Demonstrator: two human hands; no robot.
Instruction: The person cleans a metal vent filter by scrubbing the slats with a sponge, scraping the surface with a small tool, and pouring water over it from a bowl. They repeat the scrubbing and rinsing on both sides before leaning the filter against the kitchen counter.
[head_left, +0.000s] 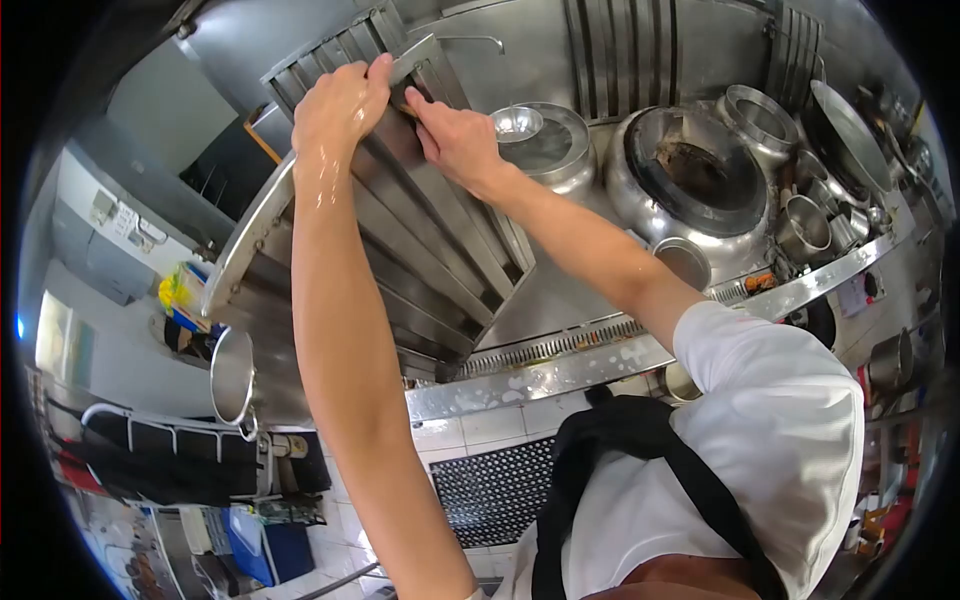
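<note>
A large slatted metal baffle filter (420, 230) leans at a slant over the steel stove top, its lower corner near the front gutter. My left hand (340, 110) is closed over its upper edge, with the wrist and forearm wet and shiny. Just to the right, my right hand (458, 142) is closed against the slats near the top. A small brownish bit shows by its fingers; I cannot tell what it is. Behind that hand sits a steel pot (555, 155) with a ladle (518, 123) resting at its rim.
A wok burner (690, 170) stands right of centre. More baffle filters (625, 60) line the back wall below a thin spout (480, 40). A wok (850, 135) and several small pots (803, 228) crowd the right. A large pot (233, 378) stands left; a perforated mat (495, 490) covers floor tiles.
</note>
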